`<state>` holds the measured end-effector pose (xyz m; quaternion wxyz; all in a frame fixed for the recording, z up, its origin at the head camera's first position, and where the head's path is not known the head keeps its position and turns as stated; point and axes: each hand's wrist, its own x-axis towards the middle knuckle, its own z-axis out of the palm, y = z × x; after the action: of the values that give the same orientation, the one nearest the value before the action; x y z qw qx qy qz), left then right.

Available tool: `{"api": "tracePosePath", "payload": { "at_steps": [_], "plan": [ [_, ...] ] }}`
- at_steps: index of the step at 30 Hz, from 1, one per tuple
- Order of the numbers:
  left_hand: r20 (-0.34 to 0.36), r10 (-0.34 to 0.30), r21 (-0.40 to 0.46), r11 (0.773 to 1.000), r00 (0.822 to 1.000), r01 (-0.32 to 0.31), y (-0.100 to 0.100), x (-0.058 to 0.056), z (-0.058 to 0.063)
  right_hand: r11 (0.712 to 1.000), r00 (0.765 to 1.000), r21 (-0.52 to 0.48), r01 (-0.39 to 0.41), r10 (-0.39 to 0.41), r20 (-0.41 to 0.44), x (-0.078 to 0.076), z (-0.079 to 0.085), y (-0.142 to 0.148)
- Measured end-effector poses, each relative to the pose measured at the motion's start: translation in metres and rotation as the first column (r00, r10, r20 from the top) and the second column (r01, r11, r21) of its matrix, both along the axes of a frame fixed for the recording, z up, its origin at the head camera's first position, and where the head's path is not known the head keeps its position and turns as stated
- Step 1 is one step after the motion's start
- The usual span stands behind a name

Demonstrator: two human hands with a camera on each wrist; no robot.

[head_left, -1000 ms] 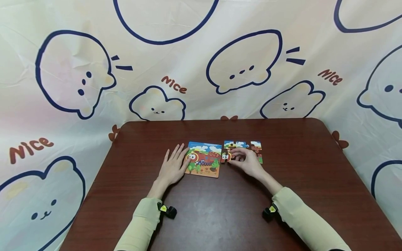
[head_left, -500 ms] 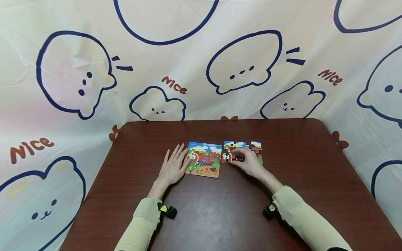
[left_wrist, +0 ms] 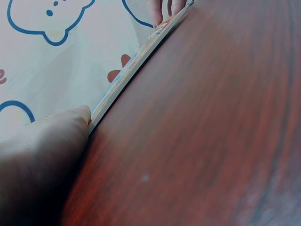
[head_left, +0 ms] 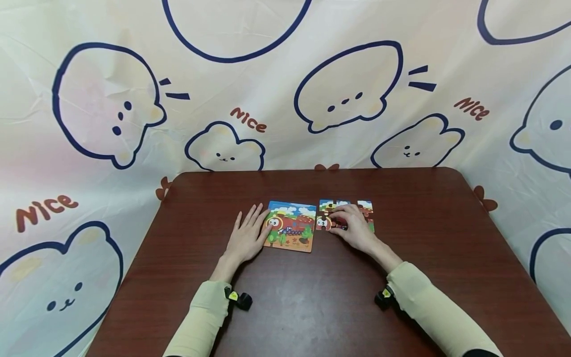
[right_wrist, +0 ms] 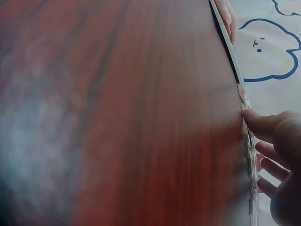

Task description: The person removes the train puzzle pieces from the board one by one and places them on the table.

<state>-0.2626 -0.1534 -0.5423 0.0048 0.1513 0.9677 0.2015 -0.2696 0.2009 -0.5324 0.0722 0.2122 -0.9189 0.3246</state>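
My left hand [head_left: 244, 238] rests on the table at the left side of a square picture board [head_left: 291, 233]. Its fingers are spread and straight, and its thumb [left_wrist: 77, 117] touches the board's edge in the left wrist view. Right of the board lie several jigsaw puzzle pieces with sky, cloud and red train parts. One, with a red face [head_left: 323, 223], is near the board. My right hand [head_left: 359, 232] is over the pieces, pinching a dark-and-red puzzle piece [head_left: 338, 225] between thumb and forefinger. That hand partly hides several pieces.
The brown wooden table [head_left: 285, 307] extends around the board and pieces. Behind it hangs a pale curtain [head_left: 276, 94] with blue-outlined cartoon figures. Each sleeve cuff has a small black camera [head_left: 243, 301] strapped near it.
The red-faced piece has shifted slightly right, closer to the other pieces. My right fingers have moved a little, and more of the dark-and-red piece shows. My left hand stays in place.
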Motion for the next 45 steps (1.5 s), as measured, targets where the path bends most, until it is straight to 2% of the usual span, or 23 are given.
{"api": "tracePosePath", "payload": {
  "at_steps": [5,10,18,23,28,31,35,39,45],
  "plan": [
    [-0.01,-0.002,0.003,1.0,1.0,0.002,0.001,0.0,0.001,1.0,1.0,0.018,0.006,-0.005,-0.014,0.0,-0.002,0.0],
    [-0.012,0.001,0.004,1.0,1.0,-0.001,0.001,0.001,0.0,1.0,1.0,-0.017,0.012,-0.013,-0.025,0.005,-0.001,-0.004],
    [0.032,0.001,0.044,0.999,0.999,-0.003,-0.002,0.003,0.0,0.996,0.998,-0.068,-0.059,0.057,-0.036,0.014,-0.009,-0.021],
    [0.05,-0.028,0.083,0.996,0.998,0.024,-0.003,0.016,0.006,0.99,0.991,-0.06,-0.127,0.124,-0.044,0.02,-0.02,-0.031],
    [0.073,-0.121,0.032,0.992,0.99,0.119,0.005,0.035,0.018,0.99,0.99,-0.021,-0.14,0.14,0.026,0.034,-0.003,-0.044],
    [0.089,-0.155,-0.014,0.987,0.984,0.157,0.012,0.044,0.021,0.988,0.99,0.067,-0.139,0.137,0.036,0.039,0.006,-0.051],
    [0.096,-0.148,-0.073,0.985,0.984,0.156,0.019,0.052,0.022,0.98,0.989,0.13,-0.149,0.146,0.03,0.04,0.005,-0.056],
    [0.11,-0.132,-0.095,0.985,0.985,0.143,0.023,0.058,0.022,0.976,0.989,0.155,-0.15,0.148,0.021,0.037,0.001,-0.059],
    [0.1,-0.127,-0.103,0.985,0.987,0.137,0.026,0.059,0.02,0.976,0.993,0.182,-0.116,0.12,-0.01,0.033,0.003,-0.061]
  ]
}}
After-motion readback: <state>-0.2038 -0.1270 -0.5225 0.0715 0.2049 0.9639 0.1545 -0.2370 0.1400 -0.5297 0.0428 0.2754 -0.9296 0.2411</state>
